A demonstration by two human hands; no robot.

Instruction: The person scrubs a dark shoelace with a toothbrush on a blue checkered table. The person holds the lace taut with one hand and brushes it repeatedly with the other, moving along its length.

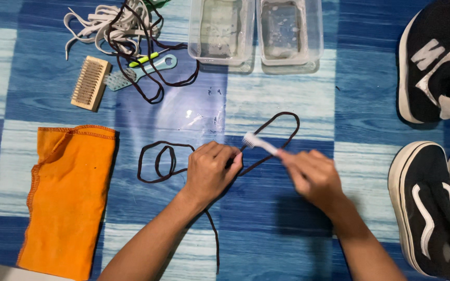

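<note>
My left hand (pixel 210 171) pins the long dark looping shoelace (pixel 266 140) flat; my right hand (pixel 313 174) pinches a white toothbrush (pixel 259 143), bristles just beyond the left fingers.

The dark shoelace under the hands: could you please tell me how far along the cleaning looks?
Done: laces are out and piled by the wooden brush. In hand: the left hand pins the dark shoelace while the right hand works a toothbrush on it. Left: the piled laces and black shoes.

L hand (pixel 210 169) pins dark shoelace (pixel 279 136) on blue checked cloth (pixel 360 93); R hand (pixel 313 174) holds white toothbrush (pixel 259 143) w/ bristles at lace.
</note>
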